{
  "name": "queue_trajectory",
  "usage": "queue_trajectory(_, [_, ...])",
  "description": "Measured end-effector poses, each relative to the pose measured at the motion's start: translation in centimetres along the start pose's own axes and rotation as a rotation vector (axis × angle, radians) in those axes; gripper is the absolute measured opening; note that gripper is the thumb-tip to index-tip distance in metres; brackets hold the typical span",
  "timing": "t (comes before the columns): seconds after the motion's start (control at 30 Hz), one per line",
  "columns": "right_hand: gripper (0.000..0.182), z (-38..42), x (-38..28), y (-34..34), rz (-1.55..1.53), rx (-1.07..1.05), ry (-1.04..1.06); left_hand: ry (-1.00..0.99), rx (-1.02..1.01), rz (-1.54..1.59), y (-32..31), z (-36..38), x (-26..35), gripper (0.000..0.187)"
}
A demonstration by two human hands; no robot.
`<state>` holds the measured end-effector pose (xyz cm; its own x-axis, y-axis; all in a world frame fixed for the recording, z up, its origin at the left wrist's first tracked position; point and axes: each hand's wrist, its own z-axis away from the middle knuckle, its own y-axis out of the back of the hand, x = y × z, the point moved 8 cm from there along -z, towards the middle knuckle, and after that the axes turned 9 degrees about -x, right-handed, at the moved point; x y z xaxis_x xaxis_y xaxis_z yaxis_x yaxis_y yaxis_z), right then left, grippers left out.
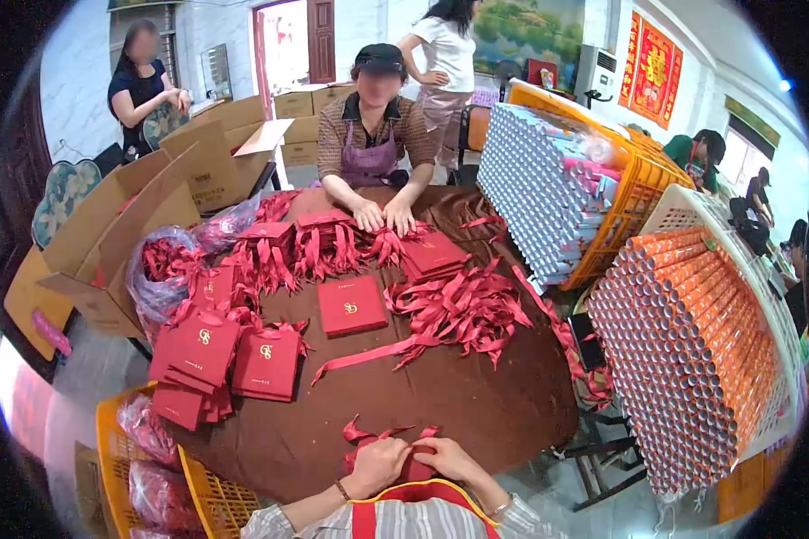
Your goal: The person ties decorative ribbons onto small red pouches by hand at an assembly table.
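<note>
My left hand [379,465] and my right hand [449,460] are close together at the near edge of the table, just in front of my apron. Both have fingers closed on a small red gift bag [414,471], mostly hidden beneath them. A loose red ribbon [358,433] sticks out beyond my left hand. Farther in lies a single flat red bag [352,305] with gold lettering. To its right is a tangled heap of red ribbons [458,310], one trailing toward me. Stacks of red bags [268,359] lie to the left.
Across the brown-covered table [333,413], a co-worker [377,144] handles ribboned bags. An orange crate [208,490] with wrapped packs stands at lower left. Cardboard boxes [144,225] stand behind the left side. Crates of blue tubes [535,193] and orange tubes [683,359] flank the right.
</note>
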<state>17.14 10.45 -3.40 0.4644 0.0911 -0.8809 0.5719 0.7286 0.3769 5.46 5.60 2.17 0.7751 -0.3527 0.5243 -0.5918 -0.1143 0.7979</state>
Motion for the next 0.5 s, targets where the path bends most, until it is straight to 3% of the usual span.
queue_trajectory(0.1, [0.035,0.5,-1.6,0.4,0.052,-0.041,0.002,0.071,-0.023,0.099,0.5,-0.1,-0.8,0.014])
queue_trajectory(0.17, [0.032,0.0,-0.4,-0.2,-0.122,-0.125,-0.07,0.094,-0.028,0.125,0.8,-0.1,-1.2,0.011])
queue_trajectory(0.23, [0.019,-0.2,-2.4,0.5,-0.01,-0.12,0.054,0.118,-0.018,0.14,1.5,-0.4,-1.2,0.007])
queue_trajectory(0.3, [0.018,-1.1,-1.2,0.3,-0.105,-0.169,-0.058,0.082,-0.022,0.176,2.1,-1.0,-1.1,0.007])
queue_trajectory(0.37, [0.018,-1.7,-1.6,0.7,0.032,-0.074,0.097,0.045,0.045,0.093,3.1,-1.4,-0.8,0.008])
queue_trajectory(0.4, [0.02,-1.5,-2.1,0.6,-0.066,-0.181,-0.007,0.08,0.06,0.164,3.2,-0.7,-1.2,0.007])
queue_trajectory(0.43, [0.02,-0.9,-2.2,0.8,-0.148,-0.115,-0.113,0.156,0.072,0.157,2.7,0.1,-1.8,0.007])
queue_trajectory(0.47, [0.022,-1.0,-0.8,0.1,-0.127,-0.143,-0.001,0.192,0.044,0.179,2.5,0.7,-2.0,0.006])
queue_trajectory(0.5, [0.022,-1.0,-0.3,0.1,-0.159,-0.169,-0.039,0.217,0.035,0.191,2.5,0.9,-2.1,0.006])
